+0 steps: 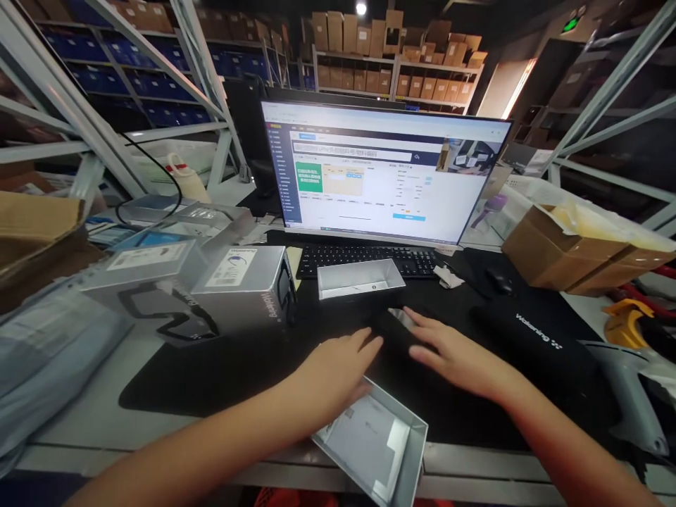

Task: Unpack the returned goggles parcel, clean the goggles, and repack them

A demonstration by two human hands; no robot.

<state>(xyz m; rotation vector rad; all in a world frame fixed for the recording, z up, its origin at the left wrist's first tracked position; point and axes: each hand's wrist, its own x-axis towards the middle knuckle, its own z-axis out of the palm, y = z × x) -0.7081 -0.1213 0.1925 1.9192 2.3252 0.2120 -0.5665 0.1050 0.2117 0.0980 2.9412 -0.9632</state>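
My left hand (341, 370) is over the black mat (253, 380), fingers stretched out, its thumb beside the far rim of an open grey box (417, 458). Inside that box lie white papers or inserts (364, 433). Across from it, my right hand (454, 355) rests low over the mat with fingers apart. Its fingertips are at a small shiny silvery piece (402, 317), whose kind I cannot make out. A second open grey box part (362, 280) lies in front of the keyboard (370, 259).
Two grey product boxes (240, 285) stand at left. Behind the keyboard is a monitor (380, 176). At right lie a black pouch (533, 338), a mouse (499, 282), a grey handheld scanner (636, 401) and a cardboard box (565, 246). A crumpled tissue (448, 276) is by the keyboard.
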